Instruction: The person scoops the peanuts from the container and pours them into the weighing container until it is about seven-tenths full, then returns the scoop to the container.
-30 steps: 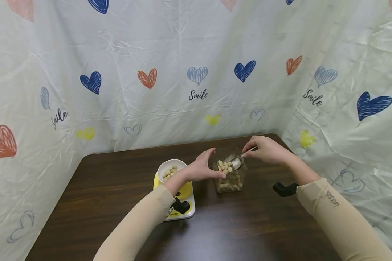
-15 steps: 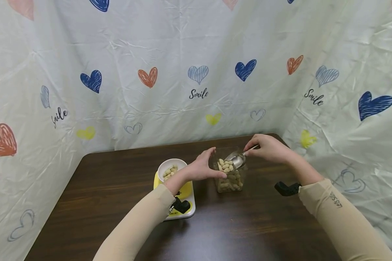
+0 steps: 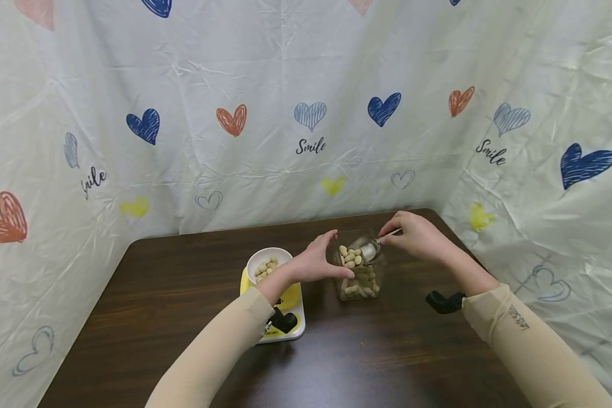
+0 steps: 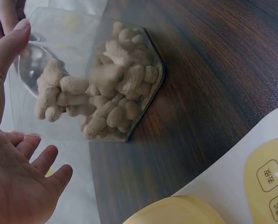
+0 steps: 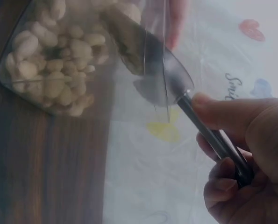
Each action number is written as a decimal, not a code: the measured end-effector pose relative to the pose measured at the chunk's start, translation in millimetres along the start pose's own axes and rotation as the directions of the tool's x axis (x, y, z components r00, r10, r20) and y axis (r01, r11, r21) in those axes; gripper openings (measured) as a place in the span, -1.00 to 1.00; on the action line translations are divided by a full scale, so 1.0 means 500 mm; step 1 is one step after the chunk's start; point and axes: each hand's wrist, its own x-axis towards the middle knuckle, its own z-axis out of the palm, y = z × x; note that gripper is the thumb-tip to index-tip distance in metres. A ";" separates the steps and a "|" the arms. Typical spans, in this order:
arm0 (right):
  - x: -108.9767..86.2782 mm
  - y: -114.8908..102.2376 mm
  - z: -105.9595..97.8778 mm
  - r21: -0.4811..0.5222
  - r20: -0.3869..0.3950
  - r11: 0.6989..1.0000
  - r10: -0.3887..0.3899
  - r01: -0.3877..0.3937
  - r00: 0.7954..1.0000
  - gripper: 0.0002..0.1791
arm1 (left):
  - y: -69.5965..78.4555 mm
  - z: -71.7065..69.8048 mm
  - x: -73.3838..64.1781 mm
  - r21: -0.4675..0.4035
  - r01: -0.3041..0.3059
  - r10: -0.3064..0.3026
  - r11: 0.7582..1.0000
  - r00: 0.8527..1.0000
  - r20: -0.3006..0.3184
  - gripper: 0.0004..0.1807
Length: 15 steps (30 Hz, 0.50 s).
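A clear plastic container [image 4: 78,29], partly filled with unshelled peanuts [image 4: 122,88], stands on the table. My left hand [image 3: 318,263] holds it near the top, thumb on the near side and fingers across the far left side. In my right hand [image 3: 413,233] is a metal scoop [image 3: 369,250], gripped by its handle [image 5: 209,128]. The scoop's bowl is tilted down inside the container, its front among the upper peanuts. Through the clear wall, the left wrist view shows peanuts heaped at the scoop's mouth.
Left of the container, a white bowl [image 3: 255,258] with some peanuts [image 3: 267,268] sits on a yellow and white kitchen scale [image 3: 297,311], partly hidden by my left forearm. Dark wooden table [image 3: 183,306] all around; a heart-printed curtain [image 3: 265,170] hangs behind and at the sides.
My right hand shifted slightly up and right, then back left and down, moving the scoop within the container. The left hand has stayed in place.
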 end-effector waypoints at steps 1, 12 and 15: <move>0.000 -0.002 -0.002 0.000 -0.001 1.000 0.001 -0.001 1.000 -0.86 | 0.000 0.000 0.000 -0.001 0.003 -0.003 1.000 1.000 0.001 0.30; -0.009 -0.002 -0.015 0.063 -0.043 0.998 0.027 -0.024 0.999 -0.80 | -0.003 -0.002 0.000 0.001 0.005 -0.005 1.000 1.000 0.012 0.33; -0.004 0.003 -0.003 0.052 -0.067 0.999 0.021 -0.018 0.998 -0.83 | -0.003 -0.002 0.000 0.002 0.005 -0.005 1.000 1.000 0.014 0.32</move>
